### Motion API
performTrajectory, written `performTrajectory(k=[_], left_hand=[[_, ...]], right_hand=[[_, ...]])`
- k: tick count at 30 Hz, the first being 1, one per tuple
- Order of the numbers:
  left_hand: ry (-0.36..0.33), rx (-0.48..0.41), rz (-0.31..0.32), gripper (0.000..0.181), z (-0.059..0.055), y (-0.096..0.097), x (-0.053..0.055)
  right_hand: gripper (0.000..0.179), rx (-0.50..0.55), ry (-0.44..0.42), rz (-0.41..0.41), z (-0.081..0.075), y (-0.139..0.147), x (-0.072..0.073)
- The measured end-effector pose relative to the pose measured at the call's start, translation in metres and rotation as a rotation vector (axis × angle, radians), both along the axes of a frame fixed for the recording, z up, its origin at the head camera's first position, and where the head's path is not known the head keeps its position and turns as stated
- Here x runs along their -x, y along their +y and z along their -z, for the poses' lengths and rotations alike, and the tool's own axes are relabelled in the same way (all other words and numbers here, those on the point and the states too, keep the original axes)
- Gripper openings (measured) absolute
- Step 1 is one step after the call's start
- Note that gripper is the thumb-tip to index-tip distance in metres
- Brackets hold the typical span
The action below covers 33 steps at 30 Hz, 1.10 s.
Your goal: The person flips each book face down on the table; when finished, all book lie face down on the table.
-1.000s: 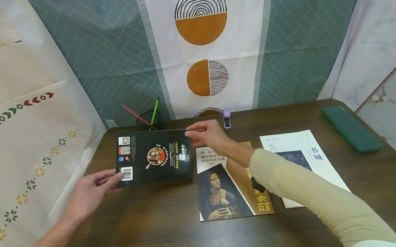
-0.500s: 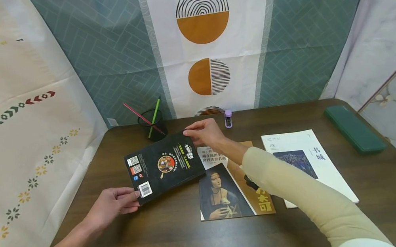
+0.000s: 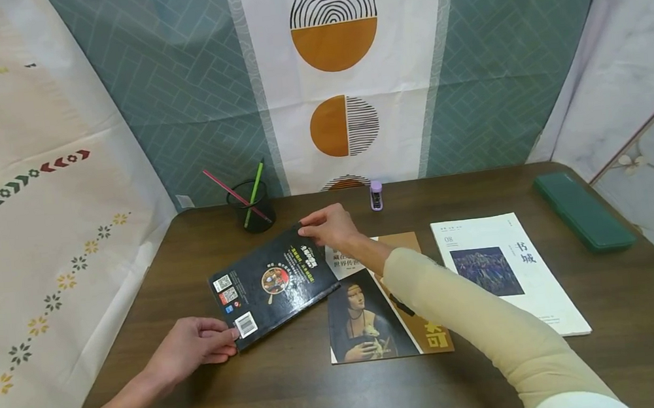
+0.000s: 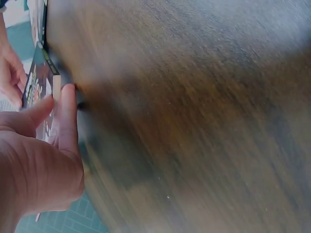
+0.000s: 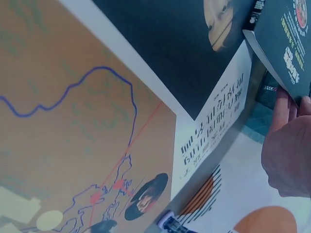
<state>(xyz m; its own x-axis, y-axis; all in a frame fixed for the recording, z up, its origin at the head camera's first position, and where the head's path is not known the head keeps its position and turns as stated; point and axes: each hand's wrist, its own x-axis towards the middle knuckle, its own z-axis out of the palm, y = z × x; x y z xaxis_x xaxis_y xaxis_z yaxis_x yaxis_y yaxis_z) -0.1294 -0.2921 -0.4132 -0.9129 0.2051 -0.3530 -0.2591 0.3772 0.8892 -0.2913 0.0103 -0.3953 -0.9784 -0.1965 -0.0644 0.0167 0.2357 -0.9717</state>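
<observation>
Left hand (image 3: pixel 197 346) and right hand (image 3: pixel 330 227) pinch 2 opposite corners of black book (image 3: pixel 273 294), toward table's (image 3: pixel 234 403) left edge; uneven release could scuff portrait book (image 3: pixel 362 322).

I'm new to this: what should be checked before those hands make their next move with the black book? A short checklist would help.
1. Left hand holding the black book: ok, at the barcode corner.
2. Right hand holding it too: ok, at the far corner.
3. Black book clear of the portrait book: not ok, one corner overlaps its left edge in the head view.
4. Those two books touching: cannot tell.
5. Pen cup upright: ok.
6. White book apart from the portrait book: ok.
</observation>
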Motion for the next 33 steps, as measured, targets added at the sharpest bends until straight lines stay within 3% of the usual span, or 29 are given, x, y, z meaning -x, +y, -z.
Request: performTrajectory(k=[17,29,33], left_hand=[[-0.022,0.045,0.038,0.024,0.001,0.0,0.001],[-0.037,0.069,0.049,0.024,-0.003,-0.001,0.002],[-0.015,0.169,0.052,0.028,-0.006,0.0,0.004]], right_hand=[[0.037,-0.088,0.001,-0.1,0.015,-0.003,-0.004],[0.055,-0.132,-0.004,-0.272,0.022,-0.007,-0.003],[0.064,-0.134,-0.009,-0.317,0.024,-0.006,-0.003]])
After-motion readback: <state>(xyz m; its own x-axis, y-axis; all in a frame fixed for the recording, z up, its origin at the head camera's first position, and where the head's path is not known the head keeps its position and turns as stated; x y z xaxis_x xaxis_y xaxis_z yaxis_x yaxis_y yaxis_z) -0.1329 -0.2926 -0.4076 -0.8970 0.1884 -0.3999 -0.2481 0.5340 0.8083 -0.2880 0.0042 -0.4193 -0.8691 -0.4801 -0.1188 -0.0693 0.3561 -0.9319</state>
